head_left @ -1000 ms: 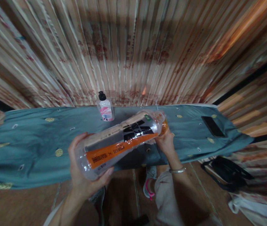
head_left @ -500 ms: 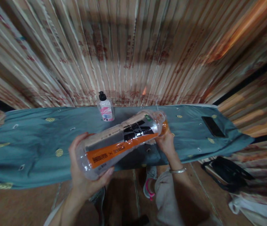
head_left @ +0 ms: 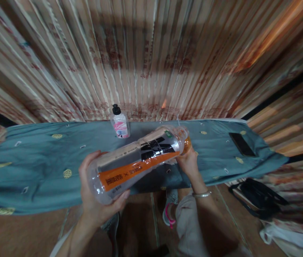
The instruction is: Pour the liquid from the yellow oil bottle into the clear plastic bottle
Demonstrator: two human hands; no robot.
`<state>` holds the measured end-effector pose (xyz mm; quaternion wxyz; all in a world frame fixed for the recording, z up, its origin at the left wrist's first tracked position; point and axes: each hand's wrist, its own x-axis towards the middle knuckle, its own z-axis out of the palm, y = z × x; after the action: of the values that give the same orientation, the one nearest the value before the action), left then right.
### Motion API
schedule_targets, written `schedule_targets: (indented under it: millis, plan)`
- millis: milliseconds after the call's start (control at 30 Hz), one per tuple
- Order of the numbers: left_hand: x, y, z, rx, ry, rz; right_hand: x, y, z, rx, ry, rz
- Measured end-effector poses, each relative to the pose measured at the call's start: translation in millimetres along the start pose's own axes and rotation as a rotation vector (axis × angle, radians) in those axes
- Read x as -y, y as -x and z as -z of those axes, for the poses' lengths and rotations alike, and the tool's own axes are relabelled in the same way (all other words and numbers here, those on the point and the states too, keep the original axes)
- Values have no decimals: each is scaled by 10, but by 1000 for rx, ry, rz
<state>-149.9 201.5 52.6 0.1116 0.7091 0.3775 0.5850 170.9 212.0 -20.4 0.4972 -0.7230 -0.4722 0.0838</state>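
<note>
A large clear plastic bottle (head_left: 130,162) with an orange, black and grey label lies tilted in the air above the cloth, its neck to the right and higher in view. My left hand (head_left: 98,200) is wrapped round its base, thumb below and fingers at the far side. At the neck end, my right hand (head_left: 189,162) is closed round an amber, see-through object (head_left: 187,143). The bottle's mouth overlaps this object, and I cannot tell its exact kind because fingers and bottle cover most of it.
A clear bottle with a black top and pink label (head_left: 121,125) stands near the cloth's back edge. A dark phone (head_left: 241,144) lies at the right on the green patterned cloth (head_left: 41,157). Pleated curtains (head_left: 146,53) hang behind. A black bag (head_left: 257,198) rests at lower right.
Almost nothing differs. The big bottle has turned very slightly about its length, so its label print sits a little differently. Both hands keep their places.
</note>
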Motion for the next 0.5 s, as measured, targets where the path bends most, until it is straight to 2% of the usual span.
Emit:
schedule_targets:
  millis: [500]
  plan:
    - [-31, -4, 6, 25, -5, 29, 24, -3, 16, 17, -8, -31]
